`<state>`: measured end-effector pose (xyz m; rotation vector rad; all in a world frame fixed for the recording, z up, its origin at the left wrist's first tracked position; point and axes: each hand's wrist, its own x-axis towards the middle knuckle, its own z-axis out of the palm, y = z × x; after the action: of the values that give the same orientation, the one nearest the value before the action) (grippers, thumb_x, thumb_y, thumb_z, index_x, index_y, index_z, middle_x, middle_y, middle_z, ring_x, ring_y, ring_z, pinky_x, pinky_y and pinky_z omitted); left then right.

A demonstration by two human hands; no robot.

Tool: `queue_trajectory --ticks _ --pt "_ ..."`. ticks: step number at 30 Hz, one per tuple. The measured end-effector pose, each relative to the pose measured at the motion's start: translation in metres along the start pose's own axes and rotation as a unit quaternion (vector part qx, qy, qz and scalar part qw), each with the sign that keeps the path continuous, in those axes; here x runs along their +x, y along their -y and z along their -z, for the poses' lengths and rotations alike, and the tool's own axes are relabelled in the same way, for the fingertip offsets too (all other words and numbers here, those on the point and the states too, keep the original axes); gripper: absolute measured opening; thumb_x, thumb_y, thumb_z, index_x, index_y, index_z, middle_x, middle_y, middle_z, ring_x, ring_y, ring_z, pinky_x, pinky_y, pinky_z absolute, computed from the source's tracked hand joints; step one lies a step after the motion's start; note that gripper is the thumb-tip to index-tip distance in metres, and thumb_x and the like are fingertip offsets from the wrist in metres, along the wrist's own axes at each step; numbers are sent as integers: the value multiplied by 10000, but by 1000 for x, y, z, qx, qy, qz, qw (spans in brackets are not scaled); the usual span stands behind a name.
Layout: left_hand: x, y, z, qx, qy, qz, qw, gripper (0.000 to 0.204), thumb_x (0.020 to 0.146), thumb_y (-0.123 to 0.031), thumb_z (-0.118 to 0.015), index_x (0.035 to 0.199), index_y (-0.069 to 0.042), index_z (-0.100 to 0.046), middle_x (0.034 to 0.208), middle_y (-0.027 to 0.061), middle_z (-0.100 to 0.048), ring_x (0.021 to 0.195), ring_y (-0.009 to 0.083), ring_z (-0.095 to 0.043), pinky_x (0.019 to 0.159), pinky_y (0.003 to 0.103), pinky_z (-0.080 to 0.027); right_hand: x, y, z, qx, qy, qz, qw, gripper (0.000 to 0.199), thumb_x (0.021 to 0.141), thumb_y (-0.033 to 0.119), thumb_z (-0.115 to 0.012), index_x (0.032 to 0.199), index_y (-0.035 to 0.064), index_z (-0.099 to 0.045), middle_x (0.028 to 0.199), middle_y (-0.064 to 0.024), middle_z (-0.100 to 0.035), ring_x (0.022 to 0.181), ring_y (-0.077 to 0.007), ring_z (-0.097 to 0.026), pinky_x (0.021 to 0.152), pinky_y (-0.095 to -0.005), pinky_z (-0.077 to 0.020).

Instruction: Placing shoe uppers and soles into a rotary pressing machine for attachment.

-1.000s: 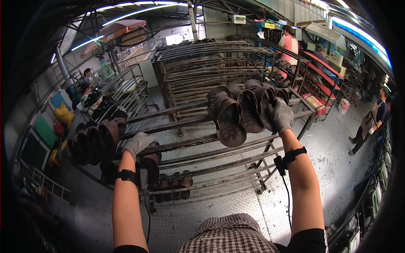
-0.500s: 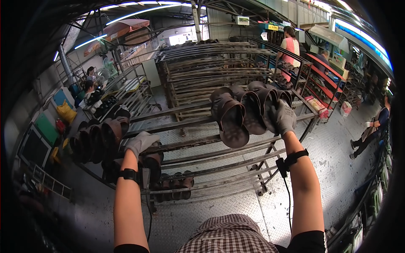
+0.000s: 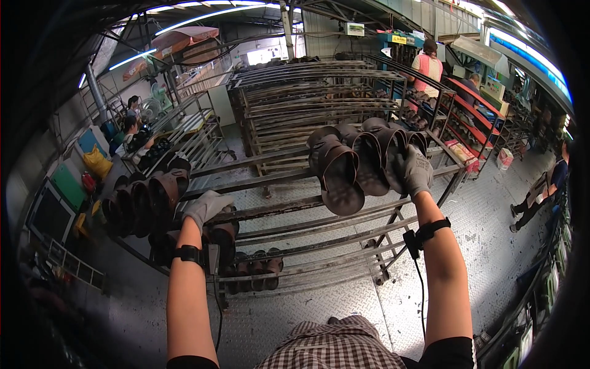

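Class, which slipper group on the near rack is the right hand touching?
The top-right group: the right hand touches its right side; the other groups sit farther left.

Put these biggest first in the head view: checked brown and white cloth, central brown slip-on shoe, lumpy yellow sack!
1. Checked cloth
2. Central shoe
3. Yellow sack
The sack is farther away; real size unsure.

Two gloves (image 3: 419,173), over ten shoes (image 3: 343,189)

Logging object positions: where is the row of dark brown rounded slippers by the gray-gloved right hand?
In the head view, the slipper row sits right of centre on the dark metal rack, right hand at its right end.
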<state>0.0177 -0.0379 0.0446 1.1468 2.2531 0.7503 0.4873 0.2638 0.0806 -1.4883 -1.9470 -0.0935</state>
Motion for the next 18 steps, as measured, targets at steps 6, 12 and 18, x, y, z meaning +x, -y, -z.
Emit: queue_trajectory --ticks 6,12,18 --pt "1 1 -1 -3 -6 2 1000 452 892 -427 -641 993 -4 -764 912 94 -745 852 185 -672 805 299 -491 -1 -1 0 3 -4 7 1000 433 904 436 -619 1217 138 -633 1199 -154 -674 1088 -368 -657 898 -471 -520" --pt "8 8 -3 11 -14 0 1000 483 846 -480 -632 900 -20 -772 903 120 -756 883 238 -688 862 334 -479 -1 -1 1 0 -2 7 1000 430 905 435 -619 1216 139 -638 1190 -160 -675 1093 -360 -656 896 -463 -522" --pt "12 18 -3 -12 -18 -10 1000 482 840 -484 -636 915 -28 -775 905 115 -757 882 236 -690 860 331 -483 -1 0 -1 6 -7 12 1000 433 904 432 -624 1215 132 -639 1181 -164 -677 1082 -360 -658 891 -467 -521"
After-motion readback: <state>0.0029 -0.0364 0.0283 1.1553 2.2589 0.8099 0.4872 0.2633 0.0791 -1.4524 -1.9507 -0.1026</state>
